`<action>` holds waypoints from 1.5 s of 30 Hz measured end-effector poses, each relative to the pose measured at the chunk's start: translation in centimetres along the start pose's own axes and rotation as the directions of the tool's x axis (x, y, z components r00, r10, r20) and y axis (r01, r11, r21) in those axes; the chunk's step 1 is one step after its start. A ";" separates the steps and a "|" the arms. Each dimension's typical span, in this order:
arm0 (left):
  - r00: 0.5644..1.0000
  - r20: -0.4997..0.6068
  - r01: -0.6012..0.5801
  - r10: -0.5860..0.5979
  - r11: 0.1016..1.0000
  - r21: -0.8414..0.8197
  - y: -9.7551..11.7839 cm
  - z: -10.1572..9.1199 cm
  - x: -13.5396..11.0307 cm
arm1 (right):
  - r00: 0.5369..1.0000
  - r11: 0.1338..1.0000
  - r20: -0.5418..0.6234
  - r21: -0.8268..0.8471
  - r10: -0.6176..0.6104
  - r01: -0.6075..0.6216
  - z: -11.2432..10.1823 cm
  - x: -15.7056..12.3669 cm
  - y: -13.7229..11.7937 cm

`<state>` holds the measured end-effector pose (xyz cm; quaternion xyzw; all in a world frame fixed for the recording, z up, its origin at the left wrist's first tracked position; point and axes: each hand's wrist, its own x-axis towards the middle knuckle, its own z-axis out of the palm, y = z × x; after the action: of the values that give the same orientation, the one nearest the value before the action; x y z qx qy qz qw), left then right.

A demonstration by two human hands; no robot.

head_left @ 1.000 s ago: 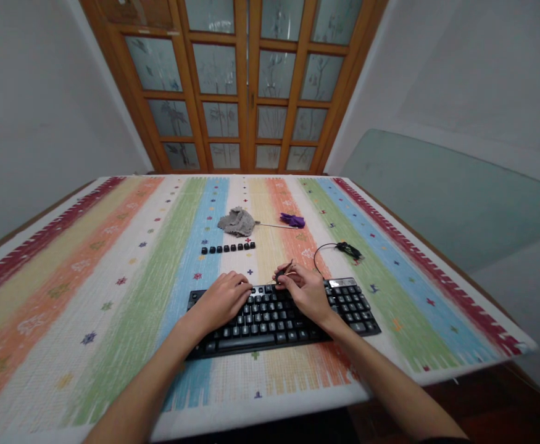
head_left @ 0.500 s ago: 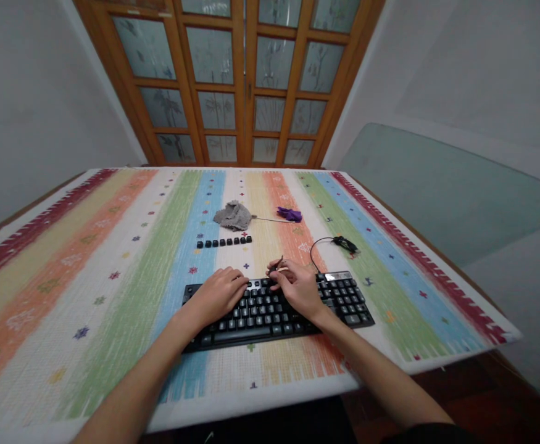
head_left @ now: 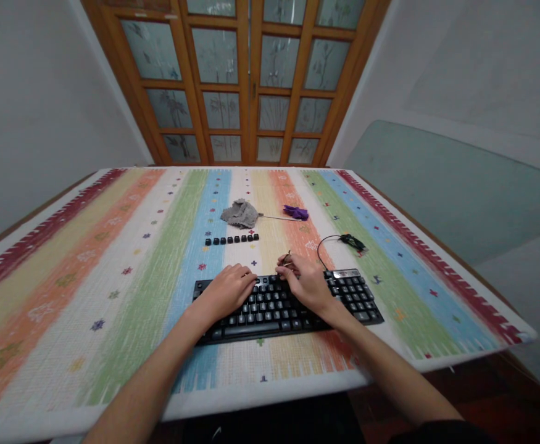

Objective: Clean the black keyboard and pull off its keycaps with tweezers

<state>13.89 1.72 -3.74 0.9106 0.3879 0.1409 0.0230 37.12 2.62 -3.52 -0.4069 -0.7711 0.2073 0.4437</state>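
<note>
A black keyboard [head_left: 270,327] lies near the table's front edge with keys facing up. My left hand [head_left: 232,287] rests over its upper left part, fingers laid along the back row. Just above the back edge, right of the middle, my right hand [head_left: 309,280] is closed in a pinch. A small thin tool [head_left: 289,259] pokes out between those fingertips; its exact kind is too small to make out. Beyond my left hand, several loose black keycaps [head_left: 230,240] stand in a row on the cloth.
Behind the keycaps lies a crumpled grey cloth [head_left: 240,214]. A thin rod [head_left: 274,217] runs from it towards a purple bundle [head_left: 296,213]. The keyboard's coiled cable [head_left: 353,243] sits at the right. A striped tablecloth [head_left: 131,308] covers the table, with wooden glass-paned doors [head_left: 246,86] behind.
My right hand has lifted slightly off the keys, with the thin tool still pinched. The left hand stays on the keyboard. The whole view has shifted a little.
</note>
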 end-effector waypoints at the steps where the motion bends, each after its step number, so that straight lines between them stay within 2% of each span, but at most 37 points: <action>1: 1.000 -0.005 -0.004 0.004 1.000 0.007 0.0 0.0 0.0 | 0.999 0.999 0.029 0.044 0.031 -0.032 -0.2 0.2 0.1; 5: 0.999 -0.030 -0.018 0.019 0.999 0.037 0.0 0.1 -0.1 | 0.989 0.990 0.138 0.118 0.055 -0.071 -0.8 0.8 0.1; 9: 0.999 -0.025 -0.021 0.022 0.999 0.046 0.0 0.1 0.0 | 0.985 0.988 0.160 0.124 0.068 -0.089 -1.0 1.2 0.1; 18: 1.000 0.007 0.000 0.000 0.999 0.037 0.1 0.1 0.0 | 0.943 0.952 0.255 0.162 0.214 -0.260 0.0 4.0 0.8; 24: 1.000 0.006 0.004 -0.004 1.000 0.026 0.2 -0.1 0.0 | 0.898 0.867 0.297 0.284 0.325 -0.408 -0.3 4.7 2.4; 27: 1.000 0.013 0.011 -0.011 1.000 0.007 0.2 -0.3 0.0 | 0.904 0.839 0.303 0.367 0.302 -0.403 -1.1 4.2 2.6; 30: 1.000 0.004 0.031 -0.031 0.999 -0.037 0.2 -0.6 0.1 | 0.924 0.826 0.250 0.423 0.289 -0.372 -1.7 3.3 2.4; 35: 0.993 -0.068 0.077 -0.092 0.977 -0.201 0.9 -1.1 0.5 | 0.944 0.792 0.186 0.514 0.272 -0.329 -2.2 1.9 1.4; 41: 0.987 -0.147 0.022 -0.070 0.951 -0.310 2.6 -1.2 1.5 | 0.960 0.770 0.140 0.575 0.241 -0.277 -2.1 1.1 0.5; 45: 0.985 -0.162 0.007 -0.064 0.944 -0.331 2.7 -0.8 1.8 | 0.965 0.782 0.141 0.565 0.222 -0.262 -2.1 0.8 0.4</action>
<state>16.76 1.01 -2.14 0.8713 0.3760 0.2807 0.1438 38.82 3.37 -2.28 -0.3412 -0.6270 0.5003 0.4900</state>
